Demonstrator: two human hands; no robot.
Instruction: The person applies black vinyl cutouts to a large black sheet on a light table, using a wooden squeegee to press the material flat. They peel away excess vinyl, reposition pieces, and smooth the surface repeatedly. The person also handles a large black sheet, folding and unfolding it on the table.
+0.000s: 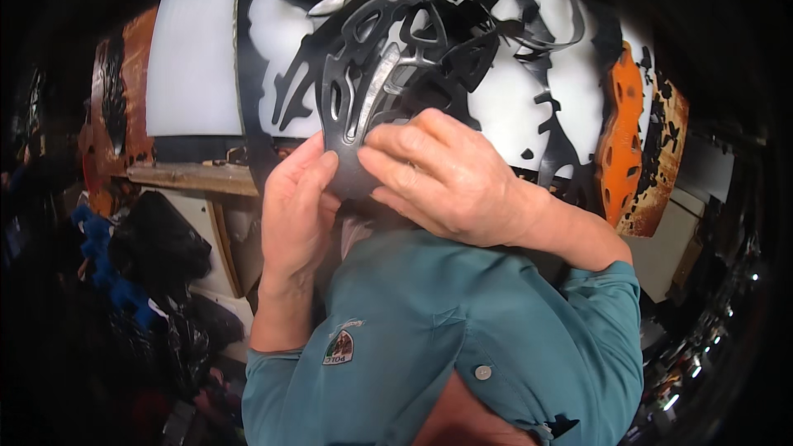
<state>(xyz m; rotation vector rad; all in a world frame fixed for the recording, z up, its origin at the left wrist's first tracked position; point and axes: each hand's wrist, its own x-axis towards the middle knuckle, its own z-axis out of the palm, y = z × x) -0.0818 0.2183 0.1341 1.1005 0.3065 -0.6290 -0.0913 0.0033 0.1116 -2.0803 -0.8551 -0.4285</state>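
Close in front of my chest I hold a black, flexible cut-out piece (352, 173) with slots and triangular holes. The thumb and fingers of my left hand (293, 202) pinch its lower left edge. My right hand (454, 173) is bent over the lower right side, its fingertips pressed against the piece near a long slot. The upper part of the piece rises away from me and overlaps other black cut-out strips behind it, so its far outline is hard to make out. Parts of the right fingertips are hidden.
A black sheet (258, 120) with large cut-out openings lies over a white surface (504, 124). At the left is a plain white board (194, 58), with a wooden bar (194, 178) below it. An orange perforated plate (624, 128) stands at the right, beside black scraps.
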